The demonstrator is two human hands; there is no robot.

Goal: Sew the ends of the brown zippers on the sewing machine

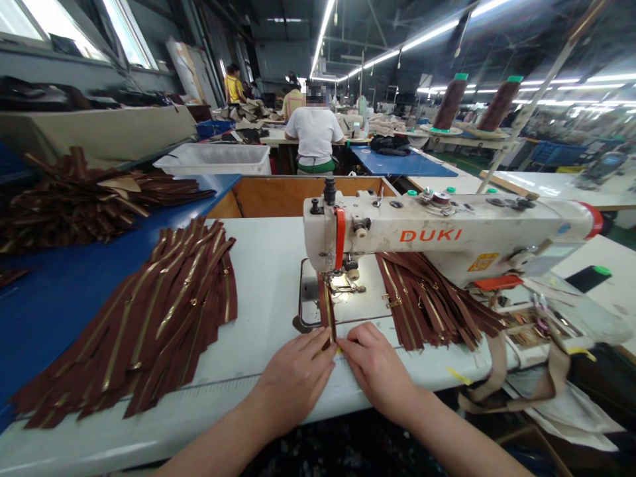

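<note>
A brown zipper (pixel 326 308) with brass teeth runs from under the presser foot of the white sewing machine (pixel 377 225) toward me. My left hand (pixel 298 371) lies over the near end of this zipper, its fingers pressed together on it. At the same end, my right hand (pixel 375 364) is closed in a pinch by the zipper's right edge; its fingertips partly hide what they grip. Left of the machine a fanned pile of brown zippers (pixel 163 311) covers the table. More brown zippers (pixel 422 305) lie right of the needle, partly under the machine arm.
A blue table (pixel 30 318) at the left carries a heap of brown zipper strips (pixel 74 192). A white bin (pixel 213 159) stands beyond. At right are a tray of small tools (pixel 539 324) and thread cones (pixel 450 103). A person in a white shirt (pixel 315 132) sits ahead.
</note>
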